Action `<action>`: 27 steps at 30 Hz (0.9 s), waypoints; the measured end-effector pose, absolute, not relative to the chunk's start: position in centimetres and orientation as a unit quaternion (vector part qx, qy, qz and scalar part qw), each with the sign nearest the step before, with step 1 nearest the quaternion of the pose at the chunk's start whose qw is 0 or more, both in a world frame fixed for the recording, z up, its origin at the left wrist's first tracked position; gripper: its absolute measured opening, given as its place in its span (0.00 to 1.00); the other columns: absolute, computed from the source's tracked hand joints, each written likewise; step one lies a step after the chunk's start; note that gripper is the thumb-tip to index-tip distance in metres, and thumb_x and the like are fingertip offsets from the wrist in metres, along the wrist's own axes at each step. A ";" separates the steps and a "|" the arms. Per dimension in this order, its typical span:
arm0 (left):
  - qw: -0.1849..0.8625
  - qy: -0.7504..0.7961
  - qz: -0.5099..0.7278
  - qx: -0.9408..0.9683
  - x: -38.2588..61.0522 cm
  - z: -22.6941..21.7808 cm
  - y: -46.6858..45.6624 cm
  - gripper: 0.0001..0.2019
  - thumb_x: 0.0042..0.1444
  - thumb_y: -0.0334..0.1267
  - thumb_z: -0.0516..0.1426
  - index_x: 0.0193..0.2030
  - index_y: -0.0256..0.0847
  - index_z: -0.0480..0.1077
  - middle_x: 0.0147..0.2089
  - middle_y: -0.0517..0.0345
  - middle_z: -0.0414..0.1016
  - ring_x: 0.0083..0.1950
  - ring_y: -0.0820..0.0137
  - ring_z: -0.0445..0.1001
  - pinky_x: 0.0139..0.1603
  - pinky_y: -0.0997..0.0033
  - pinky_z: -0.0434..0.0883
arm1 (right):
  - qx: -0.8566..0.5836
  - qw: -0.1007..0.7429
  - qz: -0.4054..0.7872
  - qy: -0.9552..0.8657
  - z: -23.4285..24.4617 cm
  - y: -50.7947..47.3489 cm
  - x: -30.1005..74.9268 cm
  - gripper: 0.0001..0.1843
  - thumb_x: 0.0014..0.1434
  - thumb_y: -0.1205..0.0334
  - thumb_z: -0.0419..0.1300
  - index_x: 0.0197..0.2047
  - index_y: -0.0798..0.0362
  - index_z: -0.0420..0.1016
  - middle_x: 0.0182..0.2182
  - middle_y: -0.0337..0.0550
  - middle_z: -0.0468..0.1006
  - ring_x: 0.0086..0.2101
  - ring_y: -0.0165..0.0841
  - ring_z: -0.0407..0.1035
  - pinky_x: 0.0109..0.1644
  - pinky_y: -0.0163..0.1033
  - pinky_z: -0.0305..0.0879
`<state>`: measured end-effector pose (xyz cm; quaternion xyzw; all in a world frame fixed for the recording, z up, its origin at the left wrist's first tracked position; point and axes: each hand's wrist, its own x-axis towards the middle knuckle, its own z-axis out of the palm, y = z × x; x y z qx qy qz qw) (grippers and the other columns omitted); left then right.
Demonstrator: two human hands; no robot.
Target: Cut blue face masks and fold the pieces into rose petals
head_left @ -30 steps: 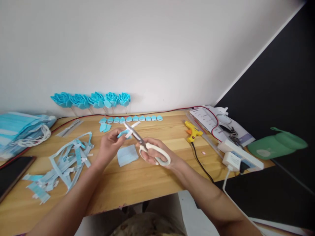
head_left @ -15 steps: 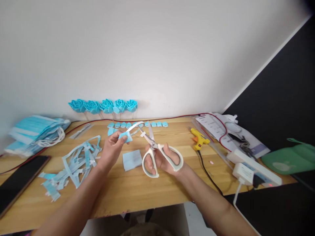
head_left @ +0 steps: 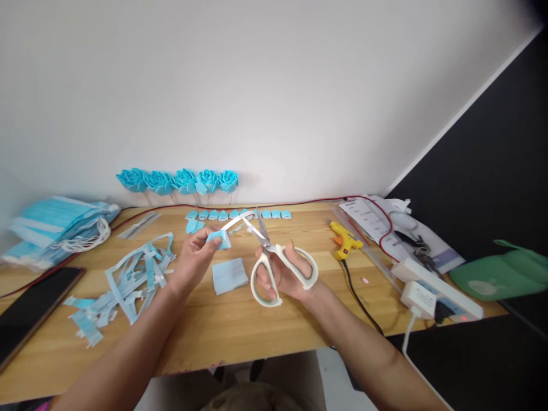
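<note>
My left hand [head_left: 196,256] pinches a small folded piece of light-blue mask fabric [head_left: 222,240] between thumb and fingers. A narrow white strip [head_left: 235,220] with green print loops out from that piece toward the scissors. My right hand [head_left: 287,278] has its fingers and thumb in the white handles of a pair of scissors [head_left: 262,233], whose blades are parted and point away from me. The strip's end lies at one blade; I cannot tell whether it is stuck there. A flat blue fabric square [head_left: 230,276] lies on the table between my hands.
Behind stand several blue fabric flowers [head_left: 185,181] and a row of small folded petals [head_left: 234,214]. Strip scraps [head_left: 137,279], masks [head_left: 55,220] and a phone [head_left: 38,311] are left. Right are a yellow glue gun [head_left: 345,241], papers [head_left: 377,225] and a power strip [head_left: 440,291].
The scissor blades have shifted slightly, and the white strip's loop has flattened a little. My left hand keeps its pinch on the folded fabric piece. The whole view has moved slightly.
</note>
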<state>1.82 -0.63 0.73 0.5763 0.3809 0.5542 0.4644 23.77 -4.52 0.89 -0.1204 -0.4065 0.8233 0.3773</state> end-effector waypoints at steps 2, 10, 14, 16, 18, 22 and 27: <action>0.484 0.359 0.562 0.567 1.8 0.7 -0.5 0.13 0.51 0.47 0.61 0.25 0.41 0.67 0.30 0.58 0.69 0.34 0.69 0.67 0.40 0.68 0.67 | -0.125 0.396 0.821 -0.392 0.9 -4.4 23.9 0.34 0.57 0.32 0.51 0.48 0.55 0.67 0.25 0.41 0.73 0.23 0.32 0.65 0.21 0.35 0.62; 0.496 0.336 0.564 0.568 1.7 0.5 -0.5 0.12 0.53 0.45 0.61 0.25 0.41 0.68 0.30 0.58 0.69 0.35 0.68 0.67 0.41 0.68 0.66 | -0.097 0.385 0.835 -0.380 0.5 -4.3 23.9 0.32 0.57 0.33 0.52 0.48 0.54 0.67 0.26 0.42 0.73 0.25 0.32 0.65 0.21 0.34 0.63; 0.500 0.333 0.562 0.569 1.6 0.3 -0.4 0.11 0.53 0.44 0.61 0.26 0.41 0.68 0.33 0.58 0.69 0.36 0.69 0.67 0.41 0.70 0.66 | -0.104 0.386 0.835 -0.379 0.4 -4.4 23.8 0.33 0.58 0.33 0.51 0.49 0.55 0.67 0.26 0.41 0.73 0.25 0.32 0.65 0.20 0.34 0.62; 0.503 0.335 0.561 0.565 1.5 0.2 -0.4 0.11 0.52 0.44 0.62 0.26 0.41 0.68 0.34 0.58 0.70 0.36 0.69 0.67 0.42 0.70 0.66 | -0.104 0.386 0.837 -0.375 0.5 -4.4 23.8 0.32 0.59 0.33 0.49 0.48 0.55 0.67 0.26 0.41 0.73 0.23 0.31 0.64 0.20 0.33 0.61; 0.505 0.341 0.556 0.565 1.4 0.1 -0.4 0.12 0.51 0.44 0.63 0.26 0.40 0.68 0.35 0.57 0.70 0.37 0.69 0.68 0.42 0.69 0.66 | -0.099 0.384 0.842 -0.366 0.5 -4.4 23.9 0.32 0.60 0.33 0.48 0.47 0.54 0.67 0.25 0.40 0.73 0.22 0.30 0.63 0.20 0.33 0.61; 0.495 0.348 0.533 0.592 1.3 0.1 -0.5 0.13 0.52 0.44 0.63 0.25 0.40 0.67 0.33 0.57 0.70 0.37 0.68 0.68 0.40 0.71 0.65 | -0.082 0.378 0.855 -0.347 0.1 -4.1 24.1 0.32 0.61 0.32 0.46 0.47 0.54 0.67 0.23 0.38 0.72 0.18 0.27 0.59 0.19 0.32 0.60; 0.473 0.363 0.514 0.616 1.2 0.0 -0.5 0.14 0.51 0.46 0.62 0.24 0.41 0.68 0.33 0.56 0.71 0.38 0.67 0.68 0.40 0.71 0.65 | -0.109 0.374 0.859 -0.333 -0.8 -3.6 24.2 0.39 0.60 0.29 0.36 0.52 0.53 0.64 0.18 0.34 0.68 0.15 0.26 0.56 0.17 0.32 0.60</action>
